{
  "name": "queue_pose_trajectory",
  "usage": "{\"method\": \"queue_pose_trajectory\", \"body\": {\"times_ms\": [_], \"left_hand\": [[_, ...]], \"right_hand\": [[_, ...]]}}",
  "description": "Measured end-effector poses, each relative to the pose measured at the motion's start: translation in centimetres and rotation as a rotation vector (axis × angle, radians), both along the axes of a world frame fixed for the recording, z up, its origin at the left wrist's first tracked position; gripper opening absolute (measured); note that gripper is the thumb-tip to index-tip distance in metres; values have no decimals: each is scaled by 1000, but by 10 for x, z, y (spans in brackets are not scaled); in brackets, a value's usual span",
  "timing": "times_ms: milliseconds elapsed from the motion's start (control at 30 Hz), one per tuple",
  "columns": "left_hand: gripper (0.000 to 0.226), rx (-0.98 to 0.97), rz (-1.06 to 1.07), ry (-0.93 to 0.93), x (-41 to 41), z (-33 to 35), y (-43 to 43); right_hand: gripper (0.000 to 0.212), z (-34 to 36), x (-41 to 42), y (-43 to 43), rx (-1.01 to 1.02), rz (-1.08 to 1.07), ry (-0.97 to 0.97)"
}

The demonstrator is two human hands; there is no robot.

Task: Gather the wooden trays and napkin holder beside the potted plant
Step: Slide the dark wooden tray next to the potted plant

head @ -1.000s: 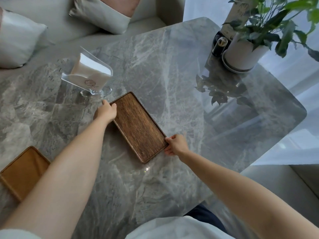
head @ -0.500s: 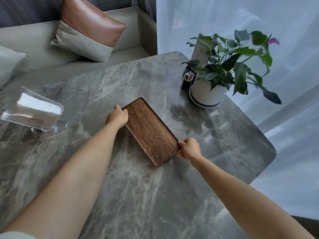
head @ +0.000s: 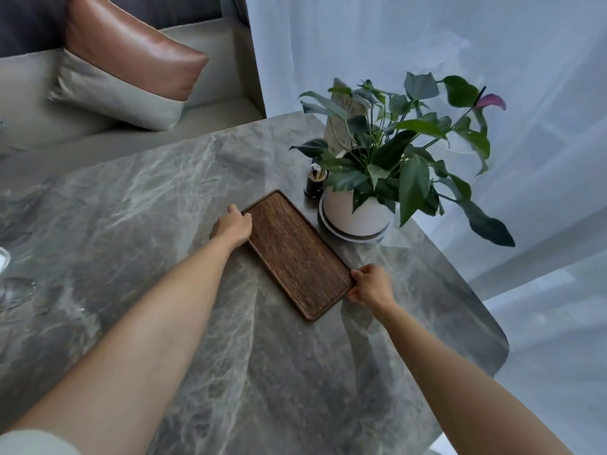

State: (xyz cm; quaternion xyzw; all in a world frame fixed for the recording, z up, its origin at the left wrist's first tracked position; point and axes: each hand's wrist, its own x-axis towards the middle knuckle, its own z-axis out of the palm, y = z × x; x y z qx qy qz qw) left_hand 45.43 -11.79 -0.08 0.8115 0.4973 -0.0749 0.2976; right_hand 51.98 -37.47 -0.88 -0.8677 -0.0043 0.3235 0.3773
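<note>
A dark wooden tray (head: 295,254) lies flat on the grey marble table (head: 164,224), its far long edge close to the white pot of the potted plant (head: 358,213). My left hand (head: 232,228) grips the tray's far left corner. My right hand (head: 371,285) grips its near right corner. The clear napkin holder (head: 13,284) is cut off at the left edge of the frame, only its base showing. No second tray is in view.
A small dark jar of toothpicks (head: 316,182) and a card stand sit just behind the pot. A sofa with a brown and grey cushion (head: 131,73) runs along the table's far side. White curtains hang at the right, beyond the table's rounded edge.
Both hands have slid the dark tray across the table toward the potted plant, and it now lies beside the pot. The view swung right, so the light tray and most of the napkin holder left the frame.
</note>
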Motion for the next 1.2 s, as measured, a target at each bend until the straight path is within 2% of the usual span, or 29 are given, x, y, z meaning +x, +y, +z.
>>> {"method": "queue_pose_trajectory", "body": {"times_ms": [167,333,500,600,733,800,933,1033,1200], "left_hand": [[48,-5,-18,15,20,-8,6],[49,-26,-74,22,33,-15,7],[48,-19,-104,9,43,-16,6],[52,-40,-110,-4,45,-14,5],[53,-71,-122,-33,39,-12,3],[51,-62,-137,-55,33,-11,1],[46,113,-194,-48,12,-2,-4],[52,285,-299,-31,-16,6,-6],[61,374,-412,29,-76,18,4]], "right_hand": [[29,-9,18,4,-11,19,15],[47,-20,25,0,-40,38,17],[49,-19,30,0,-37,50,20],[45,-17,30,1,-63,69,6],[19,-12,26,3,-104,78,-24],[19,-8,21,2,-114,67,-44],[30,6,8,1,-225,114,-201],[33,19,-6,7,-297,201,-326],[49,44,-39,38,-327,365,-504]]}}
